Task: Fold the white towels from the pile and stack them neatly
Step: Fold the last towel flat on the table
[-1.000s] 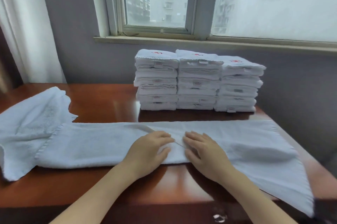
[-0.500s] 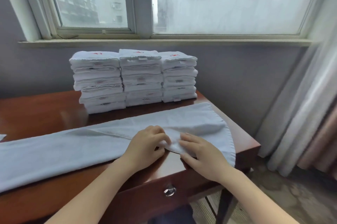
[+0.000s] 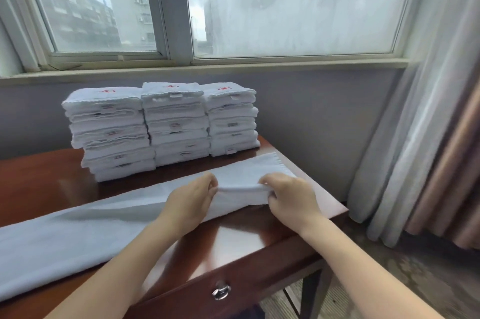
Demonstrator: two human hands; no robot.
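At the right end of the table (image 3: 246, 235), a long white towel (image 3: 91, 235) lies as a flat, narrow strip. Its long axis runs from 8 o'clock, where it leaves the view, to 2 o'clock. The hemmed short end points toward 2 o'clock and stops close to the table's right edge. The left hand (image 3: 192, 202) and right hand (image 3: 291, 199) sit just apart on the near long edge, close to that end. Each hand has its fingers curled and pinches the cloth, and a low ridge of fabric is raised between them. The grip suggests that the crosswise fold of the right end is about to begin. Risk 1: the strip appears to be layered, so a pinch that takes only the top layer would let the lower one slide out and spoil the edge alignment. Risk 2: an uneven pull by the two hands would skew the fold off the long axis. Risk 3: dragging toward 2 o'clock could carry the free end over the table edge. Risk 4: three stacks of folded towels (image 3: 176, 121) stand at 11 o'clock, just behind the strip. A high or wide swing of the cloth could brush them and shift their layers.
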